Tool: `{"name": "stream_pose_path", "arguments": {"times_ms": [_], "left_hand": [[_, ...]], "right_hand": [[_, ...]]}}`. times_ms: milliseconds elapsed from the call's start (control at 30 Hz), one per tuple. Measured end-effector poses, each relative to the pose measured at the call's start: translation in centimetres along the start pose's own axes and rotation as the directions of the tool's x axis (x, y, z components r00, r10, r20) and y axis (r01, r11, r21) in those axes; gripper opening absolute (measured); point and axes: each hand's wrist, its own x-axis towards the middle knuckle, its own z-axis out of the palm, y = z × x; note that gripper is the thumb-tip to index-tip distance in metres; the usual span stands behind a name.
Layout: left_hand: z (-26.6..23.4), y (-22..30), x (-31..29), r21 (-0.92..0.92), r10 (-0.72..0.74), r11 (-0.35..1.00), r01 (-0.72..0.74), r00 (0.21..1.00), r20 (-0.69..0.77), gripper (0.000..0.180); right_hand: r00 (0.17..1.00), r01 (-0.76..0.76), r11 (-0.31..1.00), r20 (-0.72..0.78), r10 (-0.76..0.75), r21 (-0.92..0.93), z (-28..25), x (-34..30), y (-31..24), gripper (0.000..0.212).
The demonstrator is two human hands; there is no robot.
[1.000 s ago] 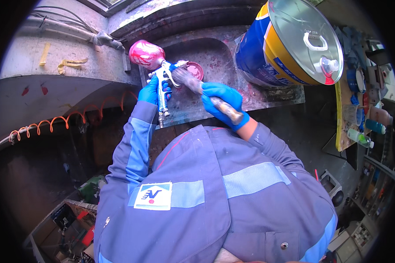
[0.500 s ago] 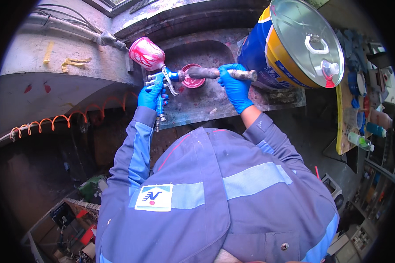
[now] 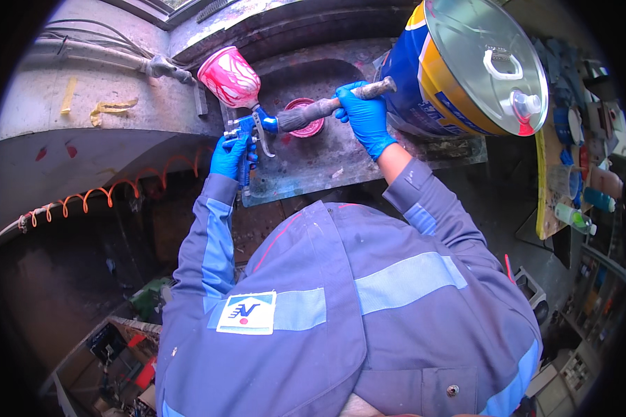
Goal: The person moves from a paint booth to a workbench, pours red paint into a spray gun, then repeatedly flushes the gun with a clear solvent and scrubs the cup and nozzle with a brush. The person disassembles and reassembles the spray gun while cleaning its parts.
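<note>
My left hand (image 3: 230,156), in a blue glove, is closed round the handle of a blue spray gun (image 3: 246,127). Its cup (image 3: 231,78), streaked pink and white, sits upward and tilted to the left. In my right hand (image 3: 364,119), also gloved in blue, is a paint brush (image 3: 311,112) with a worn, stained handle. The dark bristles touch or nearly touch the front of the gun's nozzle. Below the brush a round tub (image 3: 318,128) with pink-red paint stands on the stained bench, partly covered by the brush.
A large blue and yellow metal drum (image 3: 424,76) with a white handle and spout stands right of my right hand. An orange coiled hose (image 3: 111,193) hangs at left beside a ledge (image 3: 139,97). Bottles (image 3: 574,217) stand on a shelf at far right.
The brush has swung so its handle end points further up and its bristles sit lower, at the nozzle. My right hand has shifted slightly left and up; the gun moved slightly left.
</note>
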Motion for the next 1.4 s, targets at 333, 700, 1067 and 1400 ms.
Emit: {"name": "stream_pose_path", "arguments": {"times_ms": [333, 700, 1067, 1400], "left_hand": [[-3.2, -2.0, 1.9, -0.269, -0.2, 0.931, 0.246, 0.962, 0.187, 0.031], [-2.9, -2.6, 1.6, -0.529, -0.467, 0.659, 0.535, 0.842, 0.27, 0.03], [-1.1, -0.3, 0.9, -0.631, -0.608, 0.404, 0.662, 0.71, 0.355, 0.042], [-0.2, -1.4, 1.3, -0.504, -0.61, 0.611, 0.61, 0.769, 0.193, 0.034]], "right_hand": [[0.97, 0.21, 0.846, 0.215, -0.116, -0.49, -0.3, 1.0, 1.5, 0.014], [0.952, 0.238, 0.888, 0.276, -0.133, -0.393, 0.6, 1.2, -2.7, 0.014], [0.963, 0.076, 0.995, 0.262, -0.056, -0.067, 2.3, 5.8, -5.6, 0.01], [0.848, 0.266, 0.952, 0.506, -0.156, -0.152, 4.2, 7.6, -5.9, 0.011]]}}
